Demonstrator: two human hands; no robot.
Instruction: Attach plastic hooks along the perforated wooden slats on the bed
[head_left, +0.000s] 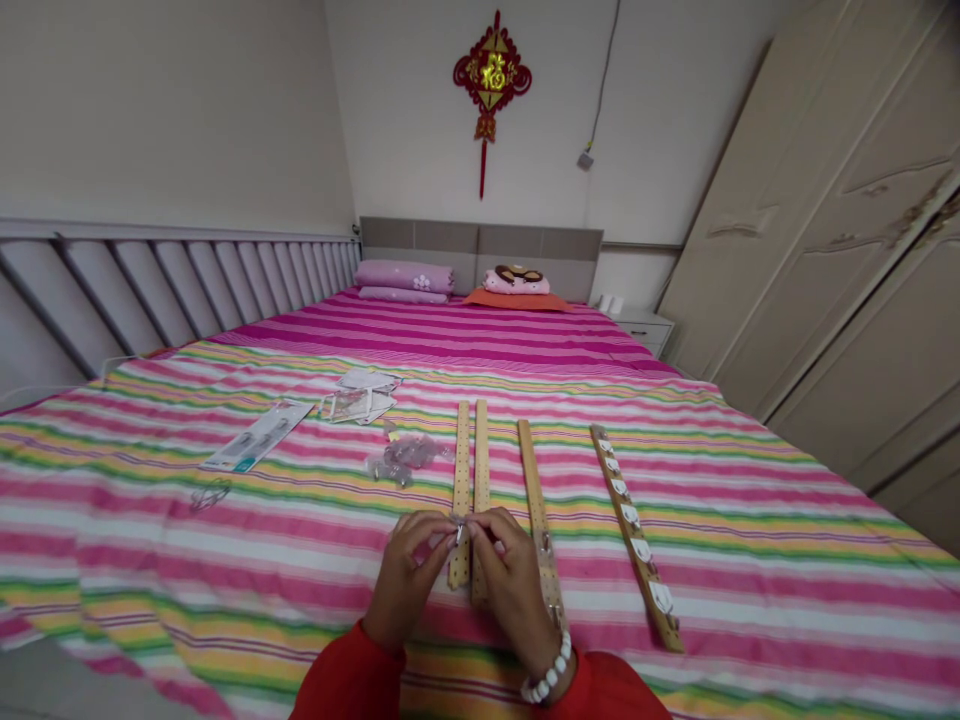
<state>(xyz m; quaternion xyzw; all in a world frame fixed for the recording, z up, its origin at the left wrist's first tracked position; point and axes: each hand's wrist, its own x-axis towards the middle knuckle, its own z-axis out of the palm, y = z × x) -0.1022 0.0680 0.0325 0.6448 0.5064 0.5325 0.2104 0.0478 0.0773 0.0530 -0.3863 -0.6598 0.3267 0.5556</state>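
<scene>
a: ok what are the hands up to?
b: left hand and right hand are fingertip to fingertip, both pinching a small shiny metal piece, too tiny to make out
a: and under that?
b: two wooden strips with holes, side by side on the striped bedsheet. third strip just right of them, fourth strip further right with a row of white pieces
a: left side?
b: crumpled clear plastic near the strips, then papers, a flat package and wire loops
</scene>
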